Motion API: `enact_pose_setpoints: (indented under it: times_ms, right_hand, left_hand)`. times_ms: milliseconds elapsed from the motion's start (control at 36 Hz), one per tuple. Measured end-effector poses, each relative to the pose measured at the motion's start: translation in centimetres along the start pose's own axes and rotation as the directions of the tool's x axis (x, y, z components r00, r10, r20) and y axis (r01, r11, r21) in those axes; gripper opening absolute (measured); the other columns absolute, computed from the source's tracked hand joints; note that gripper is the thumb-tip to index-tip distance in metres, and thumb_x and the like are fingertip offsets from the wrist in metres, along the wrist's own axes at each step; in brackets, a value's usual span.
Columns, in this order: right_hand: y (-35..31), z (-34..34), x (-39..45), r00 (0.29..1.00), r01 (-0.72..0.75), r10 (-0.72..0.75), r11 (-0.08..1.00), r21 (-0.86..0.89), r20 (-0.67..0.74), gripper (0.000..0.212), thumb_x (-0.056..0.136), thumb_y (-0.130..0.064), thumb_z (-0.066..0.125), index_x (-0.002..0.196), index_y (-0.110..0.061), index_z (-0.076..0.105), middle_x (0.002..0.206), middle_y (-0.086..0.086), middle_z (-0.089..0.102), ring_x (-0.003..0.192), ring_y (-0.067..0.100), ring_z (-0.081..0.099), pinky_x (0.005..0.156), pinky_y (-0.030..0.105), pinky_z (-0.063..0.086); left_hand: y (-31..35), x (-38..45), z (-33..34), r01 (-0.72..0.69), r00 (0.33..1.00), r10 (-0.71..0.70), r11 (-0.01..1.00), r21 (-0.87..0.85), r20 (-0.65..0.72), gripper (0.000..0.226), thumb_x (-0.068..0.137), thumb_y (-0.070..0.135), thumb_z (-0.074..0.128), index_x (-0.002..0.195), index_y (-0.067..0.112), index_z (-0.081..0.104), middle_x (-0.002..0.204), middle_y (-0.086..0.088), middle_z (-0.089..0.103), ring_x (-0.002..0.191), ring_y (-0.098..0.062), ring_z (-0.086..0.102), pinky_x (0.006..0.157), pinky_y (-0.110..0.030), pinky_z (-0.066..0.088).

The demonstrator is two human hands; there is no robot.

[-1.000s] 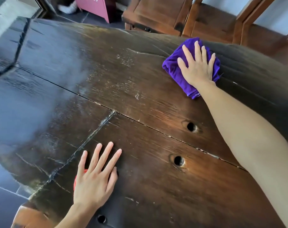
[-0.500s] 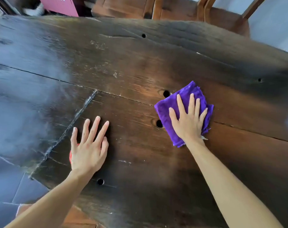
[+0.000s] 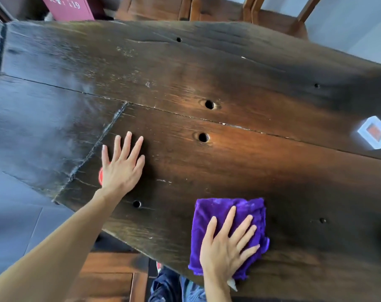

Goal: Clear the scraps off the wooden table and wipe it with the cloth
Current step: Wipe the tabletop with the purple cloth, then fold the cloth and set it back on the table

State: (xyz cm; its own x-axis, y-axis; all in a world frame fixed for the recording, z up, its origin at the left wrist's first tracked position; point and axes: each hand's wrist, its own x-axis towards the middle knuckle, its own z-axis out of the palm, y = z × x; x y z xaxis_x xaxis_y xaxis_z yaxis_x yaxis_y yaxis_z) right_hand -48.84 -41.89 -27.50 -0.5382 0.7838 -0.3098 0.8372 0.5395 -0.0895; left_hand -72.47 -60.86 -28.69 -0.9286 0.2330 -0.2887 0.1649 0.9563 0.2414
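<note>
The dark wooden table fills most of the head view, with several round holes in its planks. My right hand lies flat with spread fingers on a folded purple cloth near the table's front edge. My left hand rests flat on the wood further left, fingers straight. A small red thing peeks out from under its palm, mostly hidden. A pale scrap shows at the front edge beside my right wrist.
A white square card with a red centre lies at the table's right side. Wooden chairs stand behind the far edge, another wooden seat below the near edge. A red box sits at the far left.
My right hand has dragged the purple cloth from the far side of the table toward me, down to the near edge. The left hand stayed flat in the same spot.
</note>
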Motion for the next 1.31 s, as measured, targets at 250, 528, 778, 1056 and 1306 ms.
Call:
enact_pose_setpoints:
  times_ms: [250, 528, 778, 1056, 1306]
  right_hand:
    - [-0.6, -4.5, -1.6, 0.927, -0.164, 0.161, 0.986, -0.019, 0.338, 0.072, 0.099, -0.068, 0.016, 0.16, -0.038, -0.007, 0.17, 0.012, -0.013, 0.156, 0.036, -0.009, 0.119, 0.068, 0.004]
    - [7.7, -12.2, 4.0, 0.915, -0.364, 0.229, 0.824, 0.434, 0.333, 0.027, 0.098, -0.031, 0.062, 0.118, -0.015, 0.07, 0.123, 0.008, 0.071, 0.115, 0.032, 0.061, 0.092, 0.032, 0.044]
    - [8.1, -9.5, 3.9, 0.866, -0.427, 0.222, 0.795, 0.432, 0.448, 0.051, 0.084, -0.04, 0.08, 0.113, -0.003, 0.061, 0.102, 0.01, 0.065, 0.098, 0.03, 0.061, 0.079, 0.032, 0.043]
    - [7.0, -8.2, 2.7, 0.852, -0.441, 0.174, 0.746, 0.499, 0.493, 0.032, 0.082, -0.033, 0.082, 0.08, -0.006, 0.066, 0.089, 0.012, 0.072, 0.087, 0.031, 0.066, 0.072, 0.032, 0.048]
    - [8.5, -9.5, 2.9, 0.855, -0.43, 0.116, 0.704, 0.566, 0.505, 0.017, 0.093, -0.026, 0.072, 0.1, -0.011, 0.069, 0.098, 0.006, 0.071, 0.096, 0.026, 0.067, 0.083, 0.032, 0.052]
  left_hand:
    - [7.4, -10.8, -1.3, 0.053, 0.995, -0.082, 0.902, -0.429, -0.049, 0.034, 0.106, 0.025, 0.046, 0.135, 0.017, 0.063, 0.148, -0.002, 0.058, 0.129, -0.027, 0.06, 0.11, -0.043, 0.044]
    - [14.0, -17.0, -0.4, 0.391, 0.914, -0.201, 0.662, -0.639, 0.352, 0.021, 0.102, 0.02, 0.054, 0.11, 0.007, 0.068, 0.104, -0.006, 0.068, 0.103, -0.024, 0.062, 0.088, -0.031, 0.043]
    - [16.3, -15.5, 0.6, 0.562, 0.788, -0.242, 0.658, -0.501, 0.566, 0.024, 0.094, 0.03, 0.067, 0.102, 0.007, 0.067, 0.089, -0.002, 0.066, 0.087, -0.021, 0.059, 0.071, -0.028, 0.039]
    - [16.8, -15.1, 1.1, 0.55, 0.769, -0.178, 0.674, -0.493, 0.614, 0.024, 0.092, 0.026, 0.073, 0.091, 0.002, 0.073, 0.079, -0.005, 0.064, 0.077, -0.022, 0.057, 0.068, -0.029, 0.04]
    - [17.2, -15.4, 0.7, 0.645, 0.731, -0.178, 0.495, -0.582, 0.659, 0.017, 0.094, 0.018, 0.071, 0.099, 0.005, 0.062, 0.089, -0.009, 0.061, 0.079, -0.023, 0.051, 0.071, -0.035, 0.038]
